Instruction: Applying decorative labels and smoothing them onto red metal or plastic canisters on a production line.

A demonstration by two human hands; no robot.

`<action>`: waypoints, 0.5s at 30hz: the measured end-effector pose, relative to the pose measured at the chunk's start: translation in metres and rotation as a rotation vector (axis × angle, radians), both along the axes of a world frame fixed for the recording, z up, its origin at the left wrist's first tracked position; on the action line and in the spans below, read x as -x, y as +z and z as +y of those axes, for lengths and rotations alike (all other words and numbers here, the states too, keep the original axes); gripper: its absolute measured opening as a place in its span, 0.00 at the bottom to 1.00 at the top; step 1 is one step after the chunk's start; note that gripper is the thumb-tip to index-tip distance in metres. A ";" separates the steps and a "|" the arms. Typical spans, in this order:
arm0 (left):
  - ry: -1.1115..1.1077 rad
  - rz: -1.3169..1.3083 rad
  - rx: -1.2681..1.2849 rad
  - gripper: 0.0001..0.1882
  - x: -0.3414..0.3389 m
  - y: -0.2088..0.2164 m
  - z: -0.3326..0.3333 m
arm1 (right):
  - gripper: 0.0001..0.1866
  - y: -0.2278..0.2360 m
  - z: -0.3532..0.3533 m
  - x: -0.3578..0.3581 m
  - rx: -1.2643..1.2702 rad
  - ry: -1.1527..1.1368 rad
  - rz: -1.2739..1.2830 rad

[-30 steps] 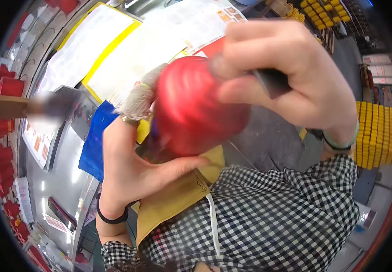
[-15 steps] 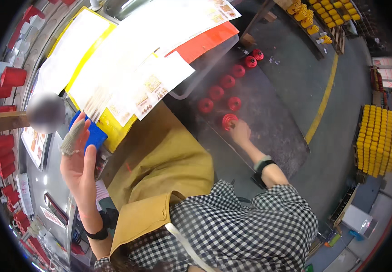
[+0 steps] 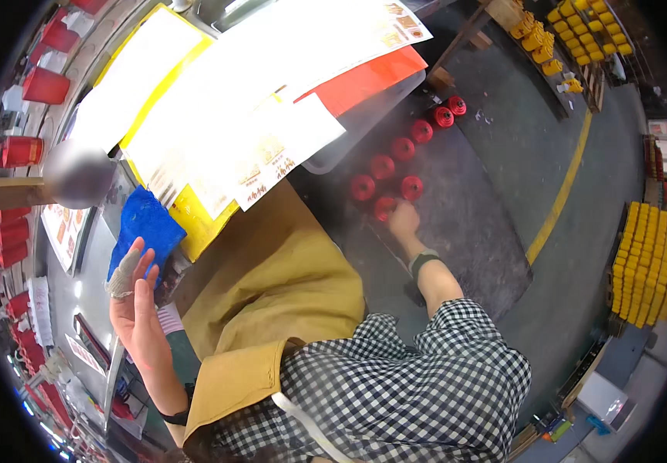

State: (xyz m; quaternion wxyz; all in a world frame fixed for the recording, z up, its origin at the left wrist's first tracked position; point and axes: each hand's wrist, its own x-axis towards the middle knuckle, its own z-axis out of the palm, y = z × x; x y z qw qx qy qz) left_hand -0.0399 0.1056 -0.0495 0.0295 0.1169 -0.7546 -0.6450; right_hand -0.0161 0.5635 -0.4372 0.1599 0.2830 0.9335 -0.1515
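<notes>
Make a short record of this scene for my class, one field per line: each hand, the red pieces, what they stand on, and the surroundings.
Left hand: raised, open, nothing seen in it; near a blue cloth; a finger wears a pale wrap
Right hand: at a red piece; grip unclear
Red pieces: eight; six in a slanting row, two in a second row
Surface: dark flat panel
Surroundings: white papers, stacked yellow pieces

Right grip (image 3: 404, 221), its fingertips indistinct
</notes>
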 end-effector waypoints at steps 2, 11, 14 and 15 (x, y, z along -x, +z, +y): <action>0.018 -0.010 -0.002 0.20 -0.002 -0.007 -0.006 | 0.14 -0.007 0.019 0.013 -0.016 -0.009 0.049; 0.187 0.020 0.042 0.19 -0.007 -0.001 -0.026 | 0.21 -0.032 0.056 0.060 -0.169 -0.279 -0.136; 0.192 0.043 0.046 0.19 -0.006 0.000 -0.034 | 0.22 -0.040 0.064 0.054 -0.150 -0.283 -0.097; 0.192 0.042 0.047 0.19 -0.007 0.000 -0.037 | 0.23 -0.037 0.066 0.054 -0.111 -0.276 -0.133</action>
